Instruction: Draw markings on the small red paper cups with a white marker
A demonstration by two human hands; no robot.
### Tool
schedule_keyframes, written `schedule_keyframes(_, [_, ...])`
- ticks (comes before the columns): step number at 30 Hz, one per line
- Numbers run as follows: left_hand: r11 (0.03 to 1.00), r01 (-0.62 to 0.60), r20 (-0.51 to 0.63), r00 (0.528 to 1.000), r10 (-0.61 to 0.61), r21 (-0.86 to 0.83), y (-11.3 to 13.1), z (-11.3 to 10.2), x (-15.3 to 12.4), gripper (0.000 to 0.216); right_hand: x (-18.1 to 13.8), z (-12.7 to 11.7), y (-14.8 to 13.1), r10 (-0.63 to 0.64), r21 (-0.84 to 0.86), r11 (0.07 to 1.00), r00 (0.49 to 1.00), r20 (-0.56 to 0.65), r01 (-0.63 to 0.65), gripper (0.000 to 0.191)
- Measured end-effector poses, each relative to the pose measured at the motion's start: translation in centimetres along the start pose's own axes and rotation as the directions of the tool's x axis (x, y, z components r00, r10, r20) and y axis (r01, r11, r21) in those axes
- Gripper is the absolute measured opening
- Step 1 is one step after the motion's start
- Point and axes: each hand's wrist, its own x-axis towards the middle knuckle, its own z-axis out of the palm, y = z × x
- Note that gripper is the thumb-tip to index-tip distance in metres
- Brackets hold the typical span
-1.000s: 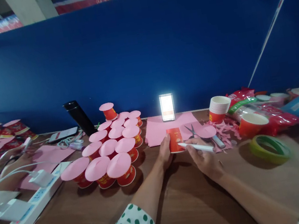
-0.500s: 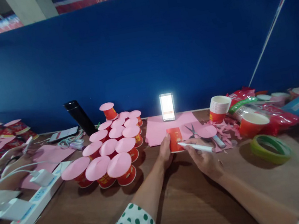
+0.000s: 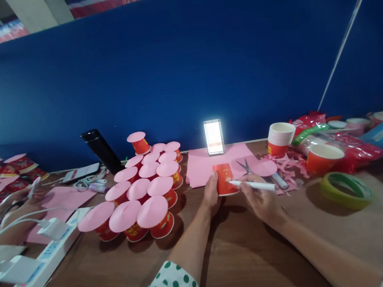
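My left hand [image 3: 211, 195] grips a red paper cup [image 3: 223, 177] by its left side, the cup's white rim facing down. In my right hand [image 3: 262, 200] is a white pen [image 3: 255, 185], pinched between the fingers, its tip at or very near the cup's right side. Behind the cup lie sheets of pink paper [image 3: 199, 166], with a lit phone [image 3: 214, 137] standing upright at their back. Scissors [image 3: 244, 166] and a round pink paper piece [image 3: 265, 168] lie just beyond my right hand.
Several red cups topped with pink discs [image 3: 153, 211] stand to the left. A power strip [image 3: 49, 258], a black bottle [image 3: 102, 151] and a co-worker's hands [image 3: 34, 194] are further left. To the right are stacked cups [image 3: 281, 138], green tape [image 3: 346, 191] and pink scraps [image 3: 293, 168].
The pen in my right hand has shifted very slightly to the right. My left hand and the cup stay where they were.
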Motion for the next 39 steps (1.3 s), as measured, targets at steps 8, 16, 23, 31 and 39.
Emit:
schedule_keyframes(8, [1.000,-0.010,0.043,0.999,0.010,0.008,-0.24,-0.28,0.11,0.048,0.30,-0.18,-1.18,-0.086,-0.044,0.995,0.996,0.022,0.086,0.014])
schedule_keyframes(16, [0.999,-0.018,0.041,0.999,0.017,0.033,-0.21,-0.33,-0.01,0.046,0.27,-0.13,-0.91,-0.115,-0.061,0.991,0.993,0.031,0.116,0.012])
schedule_keyframes(23, [0.999,-0.027,0.031,0.999,0.026,0.041,-0.45,-0.76,0.24,0.045,0.28,-0.15,-0.94,-0.118,-0.098,0.988,0.993,0.028,0.121,0.011])
schedule_keyframes(31, [1.000,-0.027,0.035,0.999,0.027,0.006,-0.01,-0.05,-0.04,0.044,0.26,-0.14,-0.95,-0.090,-0.083,0.992,0.995,0.033,0.093,0.011])
schedule_keyframes(39, [0.998,-0.014,-0.017,1.000,0.013,-0.056,0.21,0.23,-0.16,0.038,0.33,-0.10,-0.83,-0.096,-0.063,0.993,0.995,0.026,0.097,0.009])
